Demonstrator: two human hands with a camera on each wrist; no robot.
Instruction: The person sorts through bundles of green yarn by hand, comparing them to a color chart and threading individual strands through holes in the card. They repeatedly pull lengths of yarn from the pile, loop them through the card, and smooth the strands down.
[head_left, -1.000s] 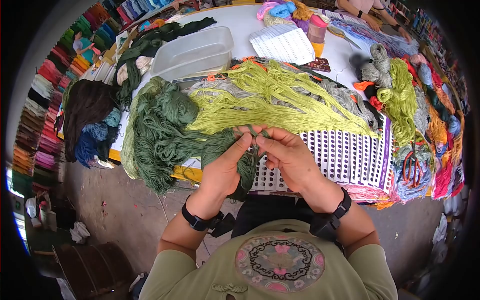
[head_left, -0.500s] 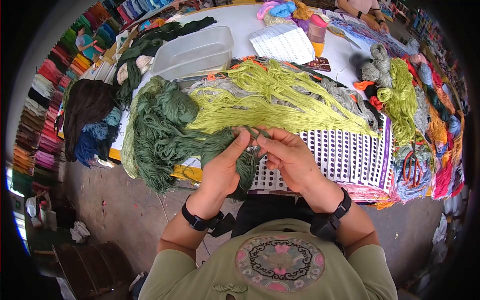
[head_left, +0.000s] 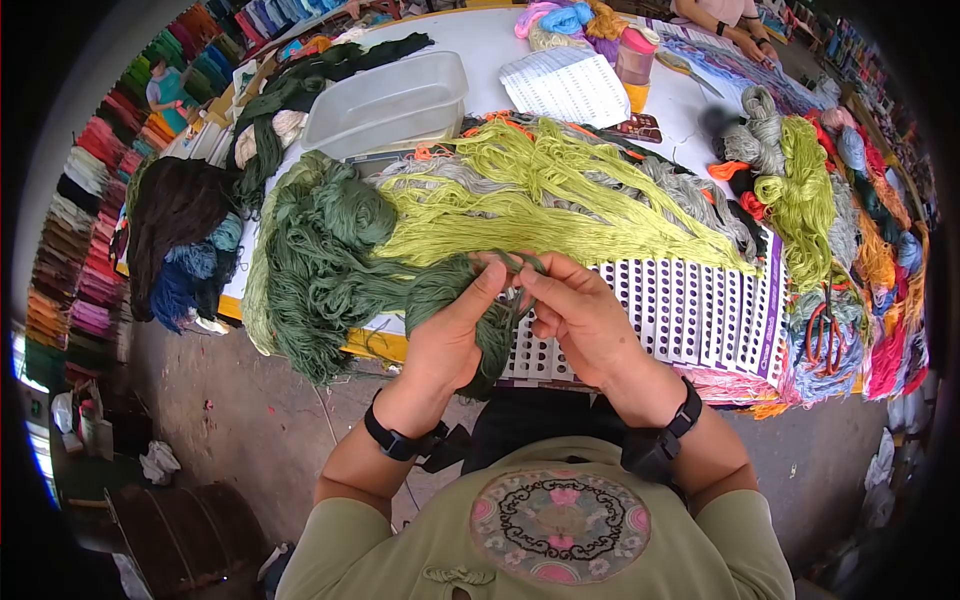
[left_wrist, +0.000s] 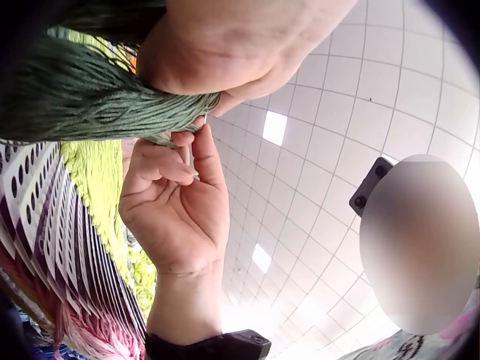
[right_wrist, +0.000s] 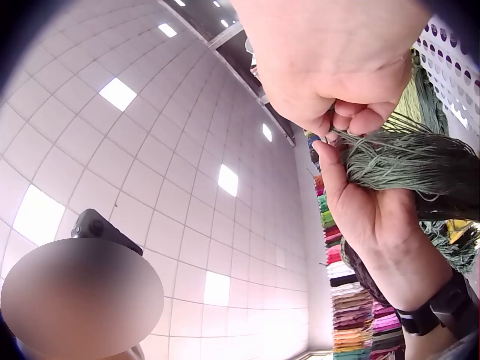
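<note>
Nearest is the olive shirt [head_left: 430, 545] of the person at work, with a round floral patch [head_left: 560, 525] on its front. Ahead of it, both hands meet over the near edge of the table. The left hand [head_left: 450, 335] grips a dark green skein [head_left: 436, 288] near its end, the thumb laid along the top and the fingers curled beneath. The right hand [head_left: 595, 325] is just beside it, its thumb and fingers pinching strands at the skein's end; exactly which strands is too small to tell. The skein trails leftward towards a heaped pile of dark green yarn [head_left: 310, 265] that hangs over the table edge. To the right of the hands lie white cards [head_left: 690, 310] punched with rows of holes, and red-handled scissors [head_left: 824, 335] rest on mixed yarn farther right. Beyond the hands, lime-green yarn [head_left: 560, 175] spreads over grey yarn. Behind that stand a translucent tub [head_left: 395, 128], a printed sheet [head_left: 560, 85] and a pink-lidded jar [head_left: 635, 62]. Farther off, another person's hands rest over bluish yarn, and coloured skeins [head_left: 95, 180] line the left wall.
</note>
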